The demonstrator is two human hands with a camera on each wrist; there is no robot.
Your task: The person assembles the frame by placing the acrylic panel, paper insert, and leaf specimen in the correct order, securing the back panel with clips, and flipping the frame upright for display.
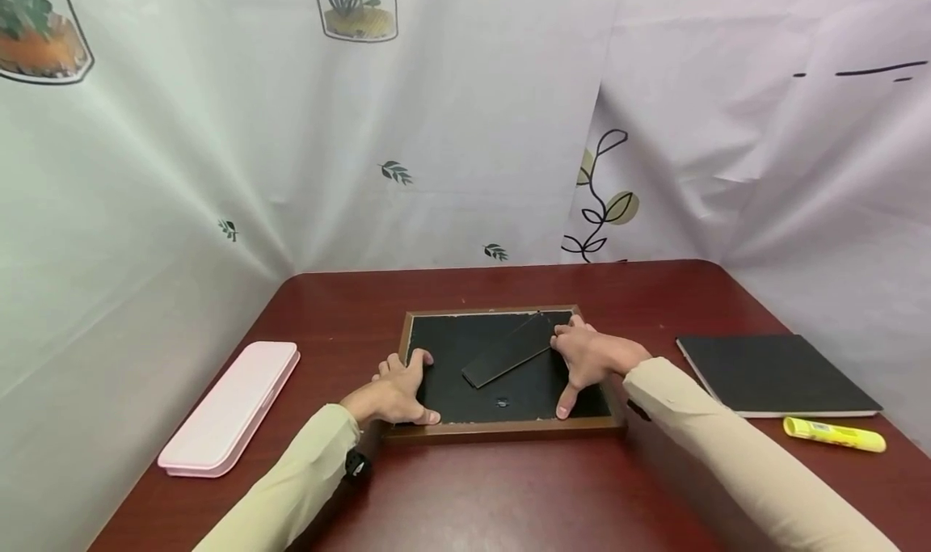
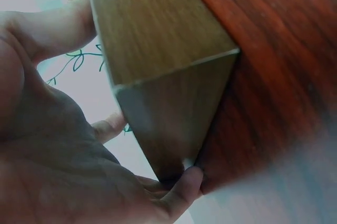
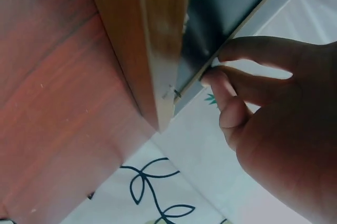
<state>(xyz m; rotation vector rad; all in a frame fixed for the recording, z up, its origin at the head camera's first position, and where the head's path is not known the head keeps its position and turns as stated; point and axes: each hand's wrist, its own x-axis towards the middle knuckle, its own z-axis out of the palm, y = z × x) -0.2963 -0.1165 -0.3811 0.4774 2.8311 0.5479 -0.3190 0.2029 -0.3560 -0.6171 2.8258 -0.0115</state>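
Observation:
A picture frame (image 1: 505,427) with a thin wooden rim lies back side up on the table. On its black backing, a flat black stand (image 1: 509,351) slants across. My left hand (image 1: 396,389) grips the frame's near left corner, with the thumb on the front rim; the left wrist view shows a finger (image 2: 185,184) curled at the wooden side. My right hand (image 1: 585,354) reaches over the right rim. Its bent fingers (image 3: 224,84) touch the back near the far right corner, by a small metal tab (image 3: 177,93), and its thumb rests lower on the backing.
On the left lies a closed pink pencil case (image 1: 233,406). A black-covered notebook (image 1: 778,370) and a yellow glue stick (image 1: 836,434) lie at the right. White printed fabric (image 1: 465,115) hangs behind and beside the dark red table (image 1: 465,495).

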